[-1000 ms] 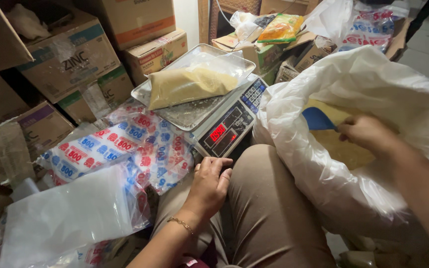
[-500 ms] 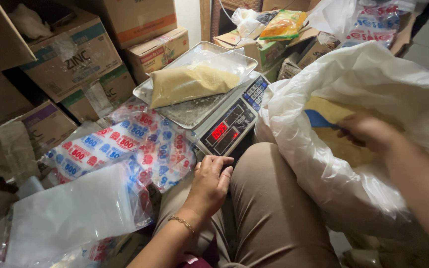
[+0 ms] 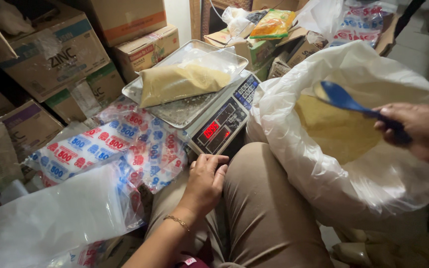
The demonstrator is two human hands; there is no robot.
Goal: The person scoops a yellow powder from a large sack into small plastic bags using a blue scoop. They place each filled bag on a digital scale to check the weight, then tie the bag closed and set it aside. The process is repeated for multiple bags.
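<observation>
Boxes (image 3: 50, 54): stacked at the far left.
Left hand (image 3: 205, 181): open, flat on the knee.
Scale (image 3: 194, 99): holds a bag of powder (image 3: 182, 82).
Sack (image 3: 353, 144): open, yellow powder inside.
Right hand (image 3: 415, 130): closed around a blue scoop (image 3: 341, 97), raised over the sack.

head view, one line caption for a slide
Right hand lifts blue plastic spoon from white sack; left hand rests on knee.
</observation>
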